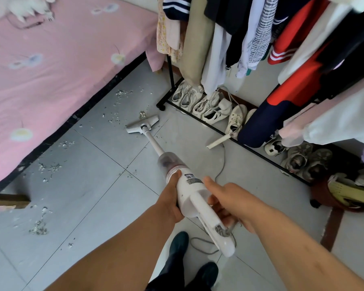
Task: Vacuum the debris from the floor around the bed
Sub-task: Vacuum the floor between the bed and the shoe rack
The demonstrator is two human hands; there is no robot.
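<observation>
I hold a white stick vacuum point(190, 186) with both hands. My left hand point(172, 198) grips the left side of its body, just behind the clear dust cup. My right hand point(225, 203) wraps around the handle from the right. The tube runs forward to the flat floor head point(142, 123), which lies on the grey tiles between the bed and the clothes rack. A clump of debris point(142, 114) sits right at the head's far edge. More debris point(114, 118) is scattered along the bed's side, with another patch point(38, 226) near the front left.
The bed with a pink sheet point(51, 80) and dark frame fills the left. A black clothes rack point(170, 76) with hanging garments and a row of shoes point(208, 108) lines the right. The vacuum's grey cord point(221, 166) trails over the floor. A wooden block point(8, 201) sits under the bed.
</observation>
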